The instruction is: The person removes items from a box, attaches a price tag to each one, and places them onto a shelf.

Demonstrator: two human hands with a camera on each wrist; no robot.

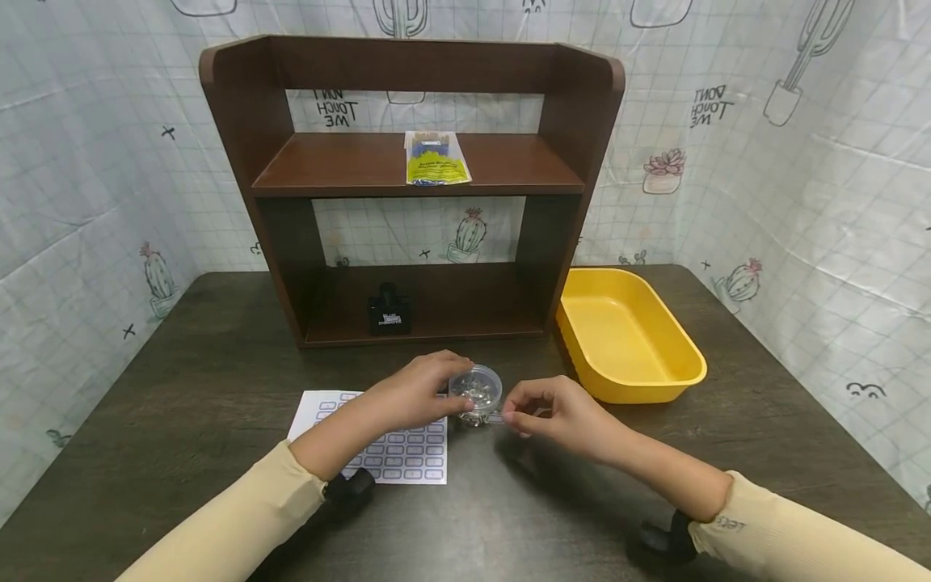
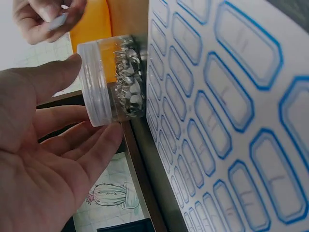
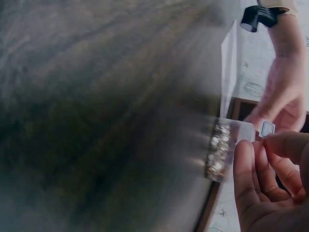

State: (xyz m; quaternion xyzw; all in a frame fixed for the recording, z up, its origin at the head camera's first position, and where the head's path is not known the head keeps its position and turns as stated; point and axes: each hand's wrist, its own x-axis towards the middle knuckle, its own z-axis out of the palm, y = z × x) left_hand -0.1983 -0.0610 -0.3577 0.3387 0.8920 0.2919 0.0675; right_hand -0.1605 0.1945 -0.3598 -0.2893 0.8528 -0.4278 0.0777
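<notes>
A small clear round jar with a translucent lid stands on the table, partly filled with shiny silvery pieces too small to make out. My left hand holds it around the lid, thumb on the near side and fingers behind. Close to the jar's right side, my right hand pinches a small blue-bordered label sticker between thumb and fingertips. Partly under my left forearm lies a white sheet of label stickers, printed with rows of blue-edged frames.
Behind the hands stands a dark brown shelf unit. It bears a yellow-and-blue packet above and a black bottle below. To the right is a yellow tray. Patterned cloth surrounds the dark table.
</notes>
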